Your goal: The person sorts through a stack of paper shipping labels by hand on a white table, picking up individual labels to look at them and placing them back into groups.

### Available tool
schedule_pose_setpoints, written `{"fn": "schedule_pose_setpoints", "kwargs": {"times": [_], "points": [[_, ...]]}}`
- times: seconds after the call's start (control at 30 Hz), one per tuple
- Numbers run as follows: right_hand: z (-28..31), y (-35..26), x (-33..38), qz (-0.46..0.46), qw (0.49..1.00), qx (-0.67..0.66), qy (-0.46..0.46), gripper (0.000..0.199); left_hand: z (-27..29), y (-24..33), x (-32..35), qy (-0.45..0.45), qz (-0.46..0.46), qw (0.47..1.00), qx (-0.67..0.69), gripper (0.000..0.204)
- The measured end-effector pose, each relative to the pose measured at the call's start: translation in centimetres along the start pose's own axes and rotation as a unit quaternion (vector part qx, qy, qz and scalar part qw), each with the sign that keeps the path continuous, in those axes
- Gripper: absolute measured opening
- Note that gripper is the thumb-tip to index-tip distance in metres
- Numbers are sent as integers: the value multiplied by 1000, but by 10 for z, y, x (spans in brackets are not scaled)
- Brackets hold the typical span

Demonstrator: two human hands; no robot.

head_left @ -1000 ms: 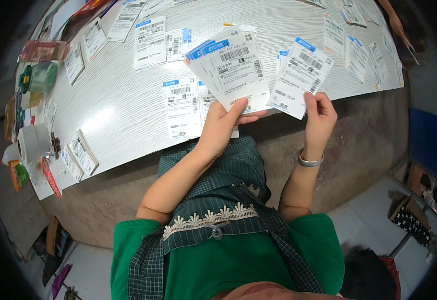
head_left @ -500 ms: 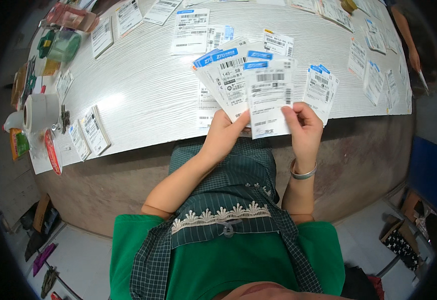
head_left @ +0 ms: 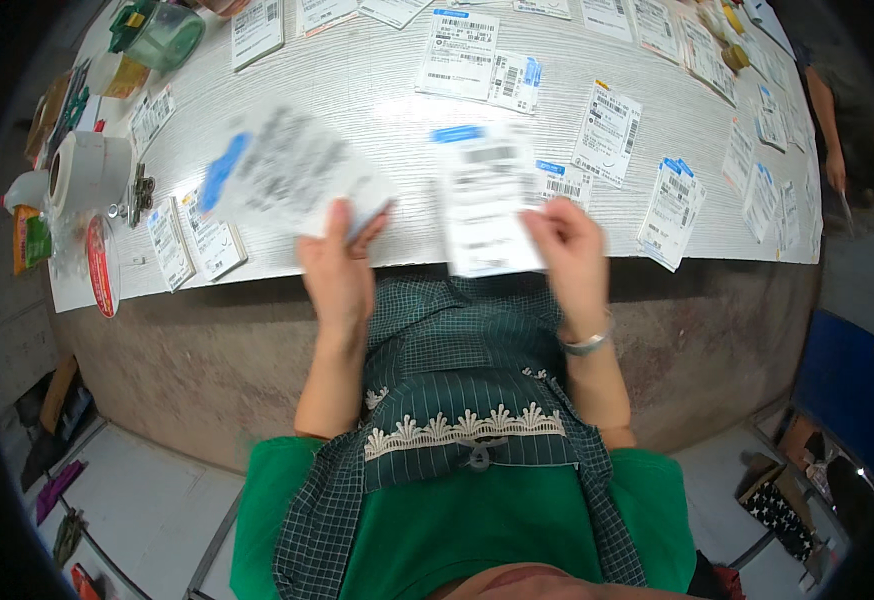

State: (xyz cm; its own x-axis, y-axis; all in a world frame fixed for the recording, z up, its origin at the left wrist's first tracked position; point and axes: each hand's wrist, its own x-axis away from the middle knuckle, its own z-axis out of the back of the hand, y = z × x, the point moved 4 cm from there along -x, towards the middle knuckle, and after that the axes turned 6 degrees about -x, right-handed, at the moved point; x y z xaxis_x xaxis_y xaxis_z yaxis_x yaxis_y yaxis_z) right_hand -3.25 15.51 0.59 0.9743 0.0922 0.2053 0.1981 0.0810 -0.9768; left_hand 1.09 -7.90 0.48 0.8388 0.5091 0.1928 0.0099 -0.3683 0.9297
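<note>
My left hand (head_left: 340,275) is closed on a fanned sheaf of white shipping labels (head_left: 292,180) with blue ends, held tilted over the table's front edge and smeared by motion. Between the thumb and fingers of my right hand (head_left: 574,262) is a single-looking white shipping label (head_left: 487,205) with a blue strip on top; whether more lie behind it, I cannot tell. Just beyond that hand a small label (head_left: 565,184) lies on the table, partly covered. A yellow-cornered label (head_left: 607,135) rests farther back, and a fanned label pile (head_left: 671,215) lies to its right.
The white wood-grain table (head_left: 357,120) carries several more label piles along its back and right. At left stand a white roll (head_left: 87,175), a green-lidded jar (head_left: 162,38) and two label stacks (head_left: 212,245). Another person's arm (head_left: 831,140) shows at far right.
My left hand has swung left with its sheaf, away from the label in my right hand, which has shifted slightly left. Labels on the table behind them now show. The view has shifted a little.
</note>
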Motion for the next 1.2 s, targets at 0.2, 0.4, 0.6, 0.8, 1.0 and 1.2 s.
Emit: {"fn": "schedule_pose_setpoints", "kwargs": {"times": [0.2, 0.4, 0.6, 0.8, 1.0, 1.2], "points": [[-106, -6, -23, 261, 898, 354, 5, 23, 31, 19, 7, 10, -35, 999, -11, 34], [-72, -16, -16, 141, 906, 397, -28, 26, 2, -18, 22, -65, 94, 993, -41, 30], [32, -10, 13, 51, 994, 82, 43, 11, -74, -48, 41, -221, 194, 952, -90, 35], [78, -15, 33, 107, 978, 131, 122, 17, -126, -67, 54, -319, 216, 916, -113, 30], [159, 12, 25, 71, 944, 141, 289, 19, -161, -75, 58, -348, 268, 896, -66, 32], [188, 14, 5, 30, 864, 431, 258, 19, -170, -82, 58, -370, 225, 884, -177, 33]]}}
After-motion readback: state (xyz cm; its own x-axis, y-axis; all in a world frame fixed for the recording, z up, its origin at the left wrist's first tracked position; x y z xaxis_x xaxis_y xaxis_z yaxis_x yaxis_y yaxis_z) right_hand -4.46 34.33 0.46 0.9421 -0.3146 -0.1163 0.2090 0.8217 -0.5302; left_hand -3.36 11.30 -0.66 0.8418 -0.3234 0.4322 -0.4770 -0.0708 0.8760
